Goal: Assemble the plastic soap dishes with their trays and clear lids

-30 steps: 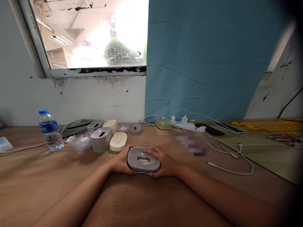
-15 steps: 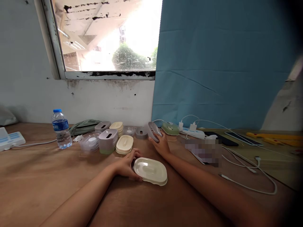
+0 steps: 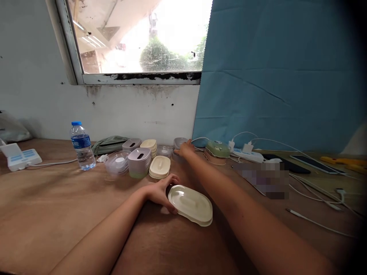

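My left hand (image 3: 162,194) is wrapped round the left end of a cream oval lid (image 3: 191,204), with its thumb at the near side and fingers at the far side. Whatever lies under that lid is mostly hidden. Farther off, near the wall, my right hand (image 3: 185,149) grips a grey oval lid (image 3: 180,141) over another grey piece low on the table; the hand covers part of both. Between the hands and the wall sit a smaller cream lid stack (image 3: 159,166) and a lilac box (image 3: 139,162) with a dark slot on top.
Clear plastic lids (image 3: 117,162), a taller cream stack (image 3: 149,144) and a green pouch (image 3: 110,144) line the back. A water bottle (image 3: 83,147) stands left. At right are a green-topped container (image 3: 218,149), a power strip (image 3: 249,154), phones and loose white cables (image 3: 318,225).
My right hand has carried the grey lid left and back, from a tilted hold to over the other grey piece. My left hand keeps its hold. The view has shifted.
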Demonstrator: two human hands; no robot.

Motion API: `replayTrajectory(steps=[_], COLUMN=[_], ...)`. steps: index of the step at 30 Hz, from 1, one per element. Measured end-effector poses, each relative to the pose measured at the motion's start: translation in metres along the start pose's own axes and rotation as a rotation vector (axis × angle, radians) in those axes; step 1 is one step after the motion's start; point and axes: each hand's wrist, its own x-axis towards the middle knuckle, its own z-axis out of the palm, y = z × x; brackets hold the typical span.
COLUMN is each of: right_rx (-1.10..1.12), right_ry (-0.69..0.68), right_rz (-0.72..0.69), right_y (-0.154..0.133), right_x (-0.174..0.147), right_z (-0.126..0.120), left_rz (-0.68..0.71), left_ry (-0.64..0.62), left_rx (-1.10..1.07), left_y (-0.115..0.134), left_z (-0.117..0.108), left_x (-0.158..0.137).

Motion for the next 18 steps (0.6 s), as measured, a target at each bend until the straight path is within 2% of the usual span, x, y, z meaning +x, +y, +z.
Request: replayTrajectory(steps=[3,6,18], right_rx=[-0.025,-0.042,-0.106], right_ry=[-0.007,-0.046,-0.091], right_rz=[0.089,0.107,-0.048], right_y=[-0.004,-0.005,0.003], right_x=[0.005,0.006,0.007], right_z=[0.005,0.01,0.021], left_rz=[0.009,0.016,0.005], left_ry=[0.001,0.01,-0.002], left_rx=[0.002,-0.005,0.008], left_y=[-0.001,-0.001,-0.001], left_z=[0.0,0.0,0.0], left_x=[0.0,0.0,-0.001])
